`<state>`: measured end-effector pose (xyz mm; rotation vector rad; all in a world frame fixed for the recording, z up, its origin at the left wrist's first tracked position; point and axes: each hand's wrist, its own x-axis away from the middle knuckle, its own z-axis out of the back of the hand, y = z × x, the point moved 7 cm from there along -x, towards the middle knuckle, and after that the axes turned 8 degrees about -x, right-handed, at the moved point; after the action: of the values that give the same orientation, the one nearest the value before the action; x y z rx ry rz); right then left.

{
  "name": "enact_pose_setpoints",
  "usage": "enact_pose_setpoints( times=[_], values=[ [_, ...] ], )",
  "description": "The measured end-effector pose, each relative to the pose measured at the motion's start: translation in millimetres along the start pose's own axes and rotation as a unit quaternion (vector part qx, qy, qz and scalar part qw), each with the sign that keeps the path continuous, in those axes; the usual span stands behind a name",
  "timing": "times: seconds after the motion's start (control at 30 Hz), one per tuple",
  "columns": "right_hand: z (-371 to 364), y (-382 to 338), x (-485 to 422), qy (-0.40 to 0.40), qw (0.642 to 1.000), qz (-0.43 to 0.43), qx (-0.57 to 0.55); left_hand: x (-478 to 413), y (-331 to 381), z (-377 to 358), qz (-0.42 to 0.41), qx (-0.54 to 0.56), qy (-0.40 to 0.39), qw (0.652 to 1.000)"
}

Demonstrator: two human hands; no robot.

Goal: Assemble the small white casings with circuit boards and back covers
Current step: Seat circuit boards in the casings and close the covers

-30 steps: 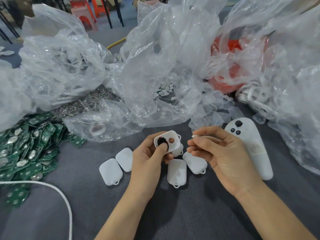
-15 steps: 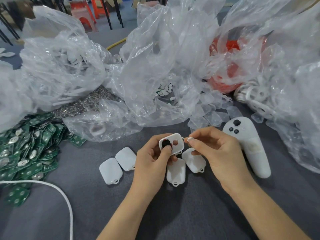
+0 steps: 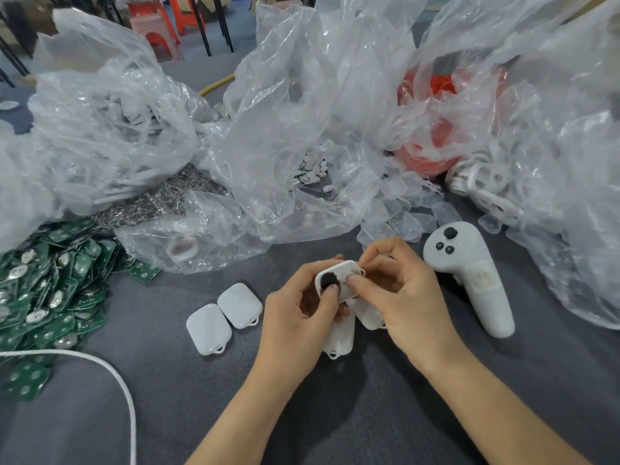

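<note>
Left of the white controller (image 3: 469, 273), the left hand (image 3: 295, 317) and right hand (image 3: 406, 297) are pinching a white casing (image 3: 345, 270). It is seeming light, rigid and slick, with its rims offering the surest hold.

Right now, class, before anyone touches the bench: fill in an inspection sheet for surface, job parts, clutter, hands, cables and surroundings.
Surface: grey table, bags crowding its far side.
Job's things: held casing, a black round part in it; white shells lying by the hands, some partly hidden; green circuit boards heaped left.
Clutter: clear plastic bags; white controller; pile of metal bits.
Hands: left hand and right hand both grip the held casing.
Cables: white cord lower left; yellow cable at the back.
Surroundings: orange stools beyond the table.
</note>
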<state>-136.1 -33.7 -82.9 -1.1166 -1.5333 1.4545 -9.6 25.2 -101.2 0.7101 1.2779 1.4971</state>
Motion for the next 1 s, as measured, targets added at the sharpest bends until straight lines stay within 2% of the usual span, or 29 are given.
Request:
enact_pose_setpoints(
  times=[0.13, 0.23, 0.53, 0.8, 1.0],
  values=[
    [-1, 8, 0, -0.019, 0.991, -0.082, -0.105, 0, 3, 0, -0.012, 0.008, -0.007, 1.000],
    [-1, 10, 0, -0.043, 0.984, -0.120, -0.122, 1, 4, -1, -0.017, 0.012, -0.011, 1.000],
    [-1, 8, 3, 0.011, 0.996, -0.063, -0.057, 1, 4, -2, -0.027, -0.005, -0.007, 1.000],
    [5, 7, 2, 0.024, 0.997, -0.068, -0.001, 5, 13, -8, -0.075, -0.108, -0.011, 0.991],
    [7, 4, 2, 0.012, 0.993, -0.044, 0.108, 6, 22, -3, -0.146, -0.208, 0.039, 0.966]
  ],
)
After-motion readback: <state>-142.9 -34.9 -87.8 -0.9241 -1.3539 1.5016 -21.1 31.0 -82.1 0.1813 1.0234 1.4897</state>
